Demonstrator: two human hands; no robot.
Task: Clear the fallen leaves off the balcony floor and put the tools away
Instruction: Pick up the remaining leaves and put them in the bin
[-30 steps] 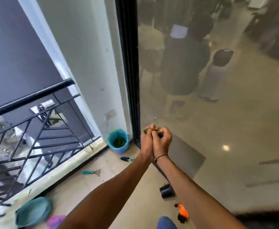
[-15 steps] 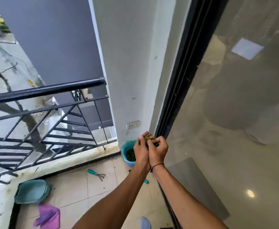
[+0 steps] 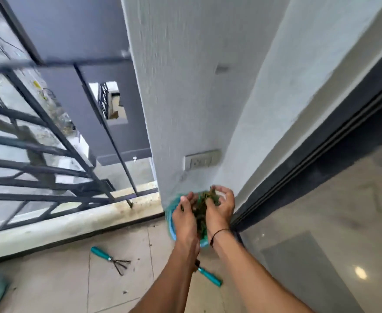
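Two hands are now over the teal bucket [image 3: 171, 224], where half a second ago they were pressed together in front of it, clutching a small wad of greenery well above its rim. The left hand [image 3: 185, 219] has its fingers loosened and reaching down past the rim, while the right hand [image 3: 220, 208] is curled loosely, thumb and fingers parted around the clump of fallen leaves [image 3: 202, 207] that hangs between the two palms. The tight cupped clasp has given way to a slack, half-spread hold, so I judge the leaves are being let go into the bucket; whether any still cling to the palms cannot be told through the blur. The bucket sits directly beneath both hands, tucked against the base of the white wall [image 3: 185, 86]. Below the left wrist, on the tiled floor [image 3: 61, 285], lies a teal-handled hand rake [image 3: 109, 258], and just under the left forearm a second teal-handled tool [image 3: 208, 276] lies partly hidden, so its working end cannot be made out. Small dark crumbs still dot the tiles near the rake. For the task this means one handful is about delivered, but sweeping looks unfinished and both tools remain on the floor, not yet put away. To the far left of the hands, the black railing [image 3: 50, 154] bounds the balcony.
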